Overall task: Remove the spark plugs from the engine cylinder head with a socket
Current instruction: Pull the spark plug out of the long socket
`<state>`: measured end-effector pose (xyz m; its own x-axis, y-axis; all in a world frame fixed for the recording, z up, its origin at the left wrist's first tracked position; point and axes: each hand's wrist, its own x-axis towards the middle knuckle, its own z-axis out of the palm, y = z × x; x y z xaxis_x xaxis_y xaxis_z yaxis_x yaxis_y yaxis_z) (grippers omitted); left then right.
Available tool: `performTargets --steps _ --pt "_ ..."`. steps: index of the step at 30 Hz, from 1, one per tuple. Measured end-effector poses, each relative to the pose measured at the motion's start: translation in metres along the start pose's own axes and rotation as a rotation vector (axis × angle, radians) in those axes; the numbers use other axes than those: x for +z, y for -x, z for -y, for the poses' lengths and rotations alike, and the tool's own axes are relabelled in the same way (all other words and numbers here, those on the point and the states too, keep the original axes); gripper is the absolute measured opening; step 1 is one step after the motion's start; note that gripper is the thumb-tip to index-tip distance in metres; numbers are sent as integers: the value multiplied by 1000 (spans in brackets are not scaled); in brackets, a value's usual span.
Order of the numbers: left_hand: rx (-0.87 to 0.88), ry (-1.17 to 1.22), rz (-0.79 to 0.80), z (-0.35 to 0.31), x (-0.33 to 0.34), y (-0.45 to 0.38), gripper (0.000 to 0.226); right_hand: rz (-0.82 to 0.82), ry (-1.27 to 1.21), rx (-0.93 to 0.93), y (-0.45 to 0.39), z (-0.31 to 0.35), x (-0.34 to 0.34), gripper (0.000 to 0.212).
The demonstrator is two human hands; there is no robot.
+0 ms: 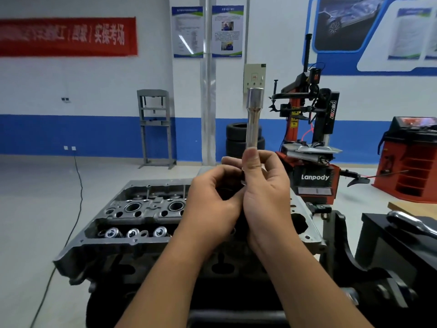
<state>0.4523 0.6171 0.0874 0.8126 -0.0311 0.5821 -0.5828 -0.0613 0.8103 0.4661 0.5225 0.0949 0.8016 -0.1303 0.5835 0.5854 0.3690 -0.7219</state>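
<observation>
Socket first: we hold it upright, well above the head, with our right hand pinching its lower end between thumb and curled fingers, so the grip there is closed on the tool. It is a long, slim tube of polished steel, mirror-bright, flaring to a wider collar at the top. Raising it this way, we judge, lets us work at its lower end, perhaps to pull out a plug or check the bore. Our left hand curls just beside the right, its fingertips at the socket's base; something dark and small seems to sit between them, but we cannot tell what it is. Below both hands lies the head, a rough-cast grey aluminium block with round plug wells, bright coiled valve springs and shiny retainers along its near edge. Whether plugs remain in the wells is hidden from us. Off to the right of the grip, a chrome ratchet rests on a black counter.
</observation>
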Motion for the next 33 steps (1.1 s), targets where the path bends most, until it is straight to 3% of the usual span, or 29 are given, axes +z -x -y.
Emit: performTargets --steps 4,8,10,15,19,22,28,33 --pt "-46 83 116 -4 0 2 25 -49 79 -22 0 3 1 49" --pt "-67 83 -15 -4 0 2 21 -21 6 15 1 4 1 31" --pt "-46 48 -84 -2 0 2 23 -13 4 4 1 3 0 33" --pt "2 71 127 -7 -3 5 27 -45 115 -52 1 2 1 39" --pt "5 22 10 -7 -1 4 27 -71 59 -13 2 3 1 46" --pt "-21 4 -69 -4 2 4 22 -68 12 -22 4 6 1 32" --pt "14 25 103 -10 1 7 28 -84 59 -37 4 6 0 47" --pt "9 -3 -45 -5 3 5 23 -78 16 -37 4 5 0 33"
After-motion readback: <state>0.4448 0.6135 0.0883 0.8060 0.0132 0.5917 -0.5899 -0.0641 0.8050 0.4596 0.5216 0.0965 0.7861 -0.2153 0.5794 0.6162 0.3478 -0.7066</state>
